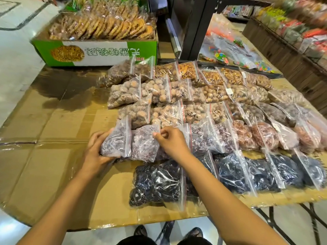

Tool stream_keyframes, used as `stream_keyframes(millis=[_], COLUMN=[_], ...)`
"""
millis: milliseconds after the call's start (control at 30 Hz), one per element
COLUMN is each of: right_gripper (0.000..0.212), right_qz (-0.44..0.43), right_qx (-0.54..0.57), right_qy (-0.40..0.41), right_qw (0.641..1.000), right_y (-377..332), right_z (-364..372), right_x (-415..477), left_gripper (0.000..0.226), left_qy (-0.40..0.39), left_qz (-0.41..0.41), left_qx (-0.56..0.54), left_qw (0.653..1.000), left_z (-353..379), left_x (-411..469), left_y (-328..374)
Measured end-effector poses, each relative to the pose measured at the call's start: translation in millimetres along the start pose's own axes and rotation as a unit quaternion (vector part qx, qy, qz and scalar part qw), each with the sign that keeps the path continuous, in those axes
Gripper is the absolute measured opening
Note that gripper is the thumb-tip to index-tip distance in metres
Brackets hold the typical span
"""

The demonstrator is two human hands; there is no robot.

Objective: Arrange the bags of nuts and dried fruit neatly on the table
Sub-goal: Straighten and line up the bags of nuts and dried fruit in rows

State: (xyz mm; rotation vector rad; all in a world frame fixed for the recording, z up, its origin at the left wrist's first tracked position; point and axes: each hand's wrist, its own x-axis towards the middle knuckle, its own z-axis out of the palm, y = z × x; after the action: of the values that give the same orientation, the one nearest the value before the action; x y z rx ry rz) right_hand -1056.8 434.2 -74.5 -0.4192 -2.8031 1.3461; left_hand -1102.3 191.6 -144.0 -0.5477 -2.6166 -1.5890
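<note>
Left hand (pixel 95 152): closed around end purple fruit bag (pixel 115 142), fourth row, worktop (pixel 53 138) | Right hand (pixel 170 142): pinching zip edge of neighbouring bag (pixel 145 145) | Handling: soft, light, slippery film; likely best gripped by sides or zip strip.

Bare cardboard tabletop (pixel 53 138) lies open leftward; bag rows (pixel 194 103) and cookie box (pixel 95 52) crowd elsewhere.

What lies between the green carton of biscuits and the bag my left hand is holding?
In the head view, bare cardboard tabletop on the left; rows of walnut bags toward the right.
</note>
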Motion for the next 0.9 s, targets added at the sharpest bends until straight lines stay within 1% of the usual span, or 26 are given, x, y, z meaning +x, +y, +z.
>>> stream_keyframes(millis=[33,100,167,200,233,300,400,433,500,567,633,667,700,767,800,833,900], right_gripper=[0.025,0.038,0.044,0.043,0.038,0.027,0.024,0.022,0.014,0.010,0.009,0.006,0.010,0.032,0.038,0.038,0.021], right_qz=[-0.003,0.000,0.027,0.047,0.066,0.073,0.042,0.043,0.040,0.043,0.045,0.042,0.036,0.044,0.057,0.076,0.078], right_qx=[-0.023,-0.097,-0.199,-0.240,-0.260,-0.234,-0.154,-0.132,-0.101,-0.074,-0.073,-0.094,-0.120,-0.169,-0.180,-0.180,-0.134], right_qy=[0.014,0.086,0.155,0.159,0.144,0.116,0.121,0.121,0.132,0.136,0.130,0.135,0.154,0.214,0.232,0.225,0.176], right_qw=[1.000,0.992,0.967,0.957,0.953,0.963,0.980,0.983,0.985,0.987,0.988,0.986,0.980,0.961,0.954,0.955,0.972], right_y=[1.2,8.8,21.5,28.3,35.3,44.4,40.8,38.7,40.9,49.7,57.6,59.6,62.5,70.4,74.7,80.6,89.6], right_z=[-4.5,-17.6,-34.0,-40.4,-44.0,-43.1,-36.6,-35.6,-37.2,-39.8,-44.9,-48.9,-54.2,-69.9,-79.2,-87.5,-100.9], right_x=[-0.9,-5.5,-13.6,-17.3,-19.5,-22.4,-19.6,-17.6,-11.6,-7.2,-8.2,-10.6,-13.1,-18.7,-21.1,-22.2,-22.2], left_gripper=[0.098,0.100,0.100,0.097,0.093,0.086,0.084,0.084,0.084,0.080,0.077,0.077,0.078,0.079,0.078,0.076,0.070], left_qy=[-0.028,-0.068,-0.088,-0.086,-0.076,-0.036,-0.007,-0.005,-0.006,-0.020,-0.033,-0.036,-0.039,-0.042,-0.045,-0.047,-0.046], left_qz=[0.014,0.032,0.036,0.031,0.022,-0.001,-0.037,-0.026,0.024,0.061,0.069,0.068,0.065,0.060,0.061,0.067,0.091], left_qx=[0.019,0.051,0.044,0.019,-0.008,-0.042,0.011,0.035,0.083,0.123,0.143,0.147,0.150,0.157,0.160,0.165,0.190], left_qw=[0.999,0.996,0.994,0.996,0.997,0.998,0.999,0.999,0.996,0.990,0.987,0.986,0.986,0.985,0.984,0.983,0.977], left_z=[-2.6,-7.7,-11.9,-12.5,-11.5,-4.2,10.2,13.3,15.5,15.7,15.8,16.1,15.9,14.0,13.1,12.8,17.2], left_x=[2.9,7.3,6.7,5.9,6.4,11.5,22.2,22.3,21.0,19.5,20.2,20.9,21.4,21.0,20.5,20.3,20.6], left_y=[-4.2,-8.7,-6.6,-2.2,4.4,17.4,34.5,38.8,41.6,38.5,35.3,34.6,35.9,37.5,37.9,38.7,43.4])
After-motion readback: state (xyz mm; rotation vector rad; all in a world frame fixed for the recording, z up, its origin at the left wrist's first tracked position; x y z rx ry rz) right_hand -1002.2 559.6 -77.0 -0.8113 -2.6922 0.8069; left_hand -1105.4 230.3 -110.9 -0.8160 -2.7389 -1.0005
